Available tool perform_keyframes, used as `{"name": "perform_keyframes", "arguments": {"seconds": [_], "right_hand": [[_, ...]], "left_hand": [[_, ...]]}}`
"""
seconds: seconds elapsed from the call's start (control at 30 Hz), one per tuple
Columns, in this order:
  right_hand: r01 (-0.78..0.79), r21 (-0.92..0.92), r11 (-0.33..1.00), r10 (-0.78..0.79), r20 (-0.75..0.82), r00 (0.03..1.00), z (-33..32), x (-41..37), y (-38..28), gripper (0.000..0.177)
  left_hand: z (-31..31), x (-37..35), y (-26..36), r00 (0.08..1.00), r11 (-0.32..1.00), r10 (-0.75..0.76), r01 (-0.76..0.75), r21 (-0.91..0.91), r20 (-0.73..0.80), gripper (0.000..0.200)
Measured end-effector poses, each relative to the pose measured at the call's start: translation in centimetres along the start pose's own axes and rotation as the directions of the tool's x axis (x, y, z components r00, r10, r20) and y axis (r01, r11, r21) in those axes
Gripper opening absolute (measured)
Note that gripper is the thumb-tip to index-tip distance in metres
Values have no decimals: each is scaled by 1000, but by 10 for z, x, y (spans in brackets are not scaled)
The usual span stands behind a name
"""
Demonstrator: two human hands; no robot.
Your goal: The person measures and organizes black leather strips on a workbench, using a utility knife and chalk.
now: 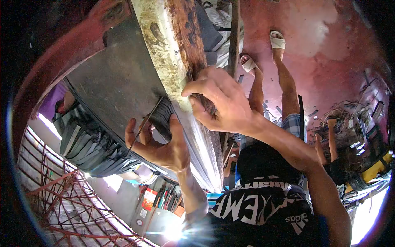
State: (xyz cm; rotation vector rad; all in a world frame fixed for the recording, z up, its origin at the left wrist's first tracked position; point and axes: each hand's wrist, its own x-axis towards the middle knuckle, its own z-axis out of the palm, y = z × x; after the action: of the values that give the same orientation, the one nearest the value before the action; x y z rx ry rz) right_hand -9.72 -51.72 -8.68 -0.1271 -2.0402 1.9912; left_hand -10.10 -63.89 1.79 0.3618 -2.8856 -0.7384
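Observation:
My left hand [162, 146] grips a black ribbed rubber piece [163, 114], thumb on one side and fingers on the other. A thin wire [145, 123] runs across it. The piece rests against a dark grey sheet [119, 78]. My right hand [220, 105] sits just above and to the right. Its fingers curl over the rusty brown edge of a worn, white-painted beam [168, 49], with the thumb tip pressed on the white face. What lies under the right palm is hidden.
A pile of black rubber strips [88, 146] lies at the left below the sheet. My legs and sandalled feet [276, 41] stand on a red floor [329, 61] scattered with scraps and wire. Red metal framing [57, 193] fills the lower left. Tools [166, 197] hang below.

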Motion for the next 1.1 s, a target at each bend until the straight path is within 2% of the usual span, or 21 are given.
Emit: {"name": "perform_keyframes", "arguments": {"seconds": [0.27, 0.33, 0.47, 0.53, 0.63, 0.87, 0.93, 0.97, 1.03, 1.1], "right_hand": [[-10, -24, 1000, 11, 17, 1000, 4, -4, 1, 33], [-7, -15, 1000, 7, 9, 1000, 4, -3, 1, 33], [9, 12, 1000, -9, -17, 1000, 3, -1, 0, 32], [-3, -20, 1000, 3, -2, 1000, 2, -1, -2, 31], [-8, -11, 1000, 8, -9, 1000, 1, -1, -3, 30], [5, -26, 1000, -6, -41, 999, 6, -3, 1, 30], [24, -7, 1000, -24, -48, 999, 8, -4, 3, 30], [30, -5, 1000, -30, -46, 998, 8, -4, 2, 30], [8, -12, 1000, -9, -47, 999, 6, -2, 0, 31], [8, -16, 1000, -9, -35, 999, 3, -2, -2, 32]], "left_hand": [[1, -4, 5, 1000, 996, 25, -23, 87, -19, 75], [2, 0, 3, 987, 965, 162, -163, 204, 22, 75], [4, 6, 7, 987, 977, 150, -157, 147, 54, 76], [6, 6, 14, 1000, 996, 4, -6, 85, 20, 76], [10, 6, 18, 999, 999, -38, 38, -13, -8, 76], [12, 8, 21, 997, 996, -79, 80, 27, -24, 75], [7, 9, 13, 999, 998, 19, -22, 53, 42, 80], [5, 8, 13, 999, 998, 20, -22, 51, 34, 80], [1, 8, 14, 993, 997, 42, -48, 53, 112, 85], [-5, 4, 10, 992, 993, 87, -94, 66, 94, 86]]}}
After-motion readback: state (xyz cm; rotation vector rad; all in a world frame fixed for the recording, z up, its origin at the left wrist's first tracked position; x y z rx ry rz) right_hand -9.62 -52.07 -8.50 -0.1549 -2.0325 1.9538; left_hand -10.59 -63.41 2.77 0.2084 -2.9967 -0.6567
